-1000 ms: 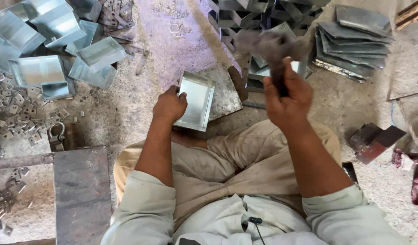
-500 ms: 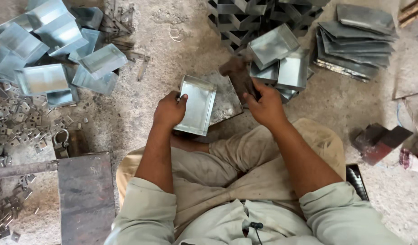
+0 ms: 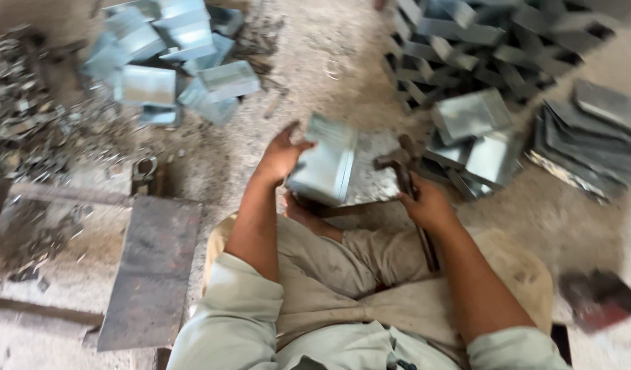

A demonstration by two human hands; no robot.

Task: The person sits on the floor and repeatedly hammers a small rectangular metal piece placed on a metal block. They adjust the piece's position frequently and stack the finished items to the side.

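Sitting cross-legged on the gritty floor (image 3: 308,62), the person holds a folded sheet-metal tray (image 3: 324,170) up on edge in front of the knees. The left hand (image 3: 282,154) clasps the tray's left side, fingers curled over its upper rim, so the tray lies just to the right of that grip with its long axis running away from the body. The right hand (image 3: 425,204) is closed around the handle of a hammer (image 3: 398,164), whose head stands just beside the tray's right edge, over a flat metal sheet (image 3: 374,179) lying under it. The right hand is the nearer one to that free edge. More trays lie in a loose heap (image 3: 171,82) to the far left and in stacks (image 3: 589,137) to the right; a dark steel plate (image 3: 154,270) lies by the left knee.
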